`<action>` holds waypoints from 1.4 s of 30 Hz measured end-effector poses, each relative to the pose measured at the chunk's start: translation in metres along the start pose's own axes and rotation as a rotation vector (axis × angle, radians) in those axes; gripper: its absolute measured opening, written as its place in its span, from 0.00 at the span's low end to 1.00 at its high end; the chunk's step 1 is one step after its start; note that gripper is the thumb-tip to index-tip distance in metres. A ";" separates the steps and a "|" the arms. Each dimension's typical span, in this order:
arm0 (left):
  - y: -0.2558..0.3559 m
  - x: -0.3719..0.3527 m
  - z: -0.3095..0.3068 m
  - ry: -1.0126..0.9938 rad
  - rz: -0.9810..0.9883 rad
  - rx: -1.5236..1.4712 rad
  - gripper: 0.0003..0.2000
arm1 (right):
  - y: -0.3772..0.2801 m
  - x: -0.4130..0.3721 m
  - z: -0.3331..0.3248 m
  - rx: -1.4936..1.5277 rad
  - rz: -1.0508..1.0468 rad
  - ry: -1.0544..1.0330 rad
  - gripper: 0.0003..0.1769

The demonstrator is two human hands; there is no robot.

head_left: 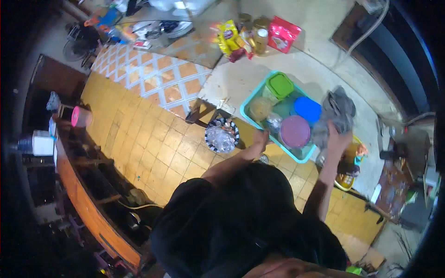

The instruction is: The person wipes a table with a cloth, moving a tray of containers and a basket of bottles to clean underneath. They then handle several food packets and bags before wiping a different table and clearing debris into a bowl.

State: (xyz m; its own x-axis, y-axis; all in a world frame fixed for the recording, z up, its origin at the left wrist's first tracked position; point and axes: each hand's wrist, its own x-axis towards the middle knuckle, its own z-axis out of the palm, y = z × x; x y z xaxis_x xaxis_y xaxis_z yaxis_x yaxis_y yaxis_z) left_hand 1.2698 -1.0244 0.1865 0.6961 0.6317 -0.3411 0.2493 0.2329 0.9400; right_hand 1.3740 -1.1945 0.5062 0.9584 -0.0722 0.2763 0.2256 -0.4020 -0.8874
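A turquoise plastic tub (247,112) stands on the pale counter, its near side reaching over the counter's edge. In it are a container with a green lid (280,85), one with a blue lid (308,109), one with a pinkish-purple lid (295,131) and a clear, brownish round one (260,108). My left hand (262,141) is closed at the tub's near left rim, its fingers partly hidden. To the right of the tub, my right hand (340,137) grips a crumpled grey cloth (340,111), which lies against the tub's right side.
A yellow basket (344,184) with packets sits right of the tub. Jars (261,39), a yellow packet (228,39) and a red pouch (283,34) stand at the back. Below the counter, a patterned bin (221,135) holds plastic bags. A pink bucket (81,116) is far left.
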 end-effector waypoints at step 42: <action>0.157 0.154 -0.572 -0.297 0.536 0.700 0.16 | 0.071 -0.207 -0.131 -0.106 0.395 0.390 0.24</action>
State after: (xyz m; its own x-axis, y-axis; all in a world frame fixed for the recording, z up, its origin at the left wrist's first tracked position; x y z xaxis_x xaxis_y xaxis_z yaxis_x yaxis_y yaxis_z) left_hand 1.0308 -0.4677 0.2791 0.9553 0.2886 0.0635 0.1271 -0.5953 0.7934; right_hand 1.1686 -1.3277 0.4338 0.8263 -0.5596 0.0640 -0.1759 -0.3644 -0.9145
